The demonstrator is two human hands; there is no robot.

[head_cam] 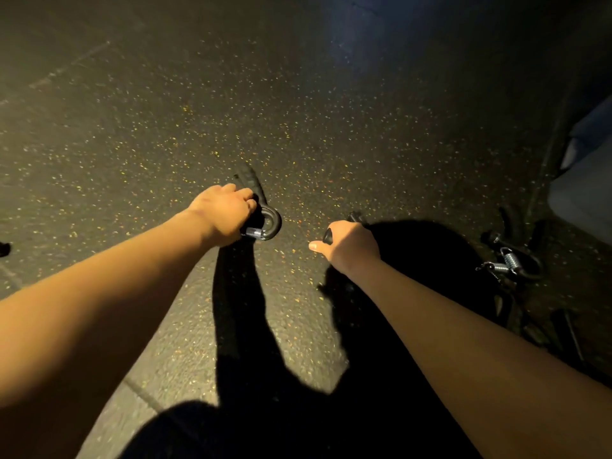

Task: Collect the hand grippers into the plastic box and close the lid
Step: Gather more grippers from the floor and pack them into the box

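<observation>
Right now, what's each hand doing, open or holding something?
Left hand: closed on a hand gripper.
Right hand: closed on a black handle, likely another gripper.

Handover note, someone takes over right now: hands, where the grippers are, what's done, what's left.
Left hand: grips the left-hand gripper, whose spring ring shows beside the knuckles.
Right hand: grips the right-hand gripper; only its black handle ends show.
Loose pile of grippers lies on the floor, far right.
Pale object at the right edge may be the box; cannot tell. No lid in view.
Done: one gripper in each hand.
Left: box both, collect the pile, close the lid.
</observation>
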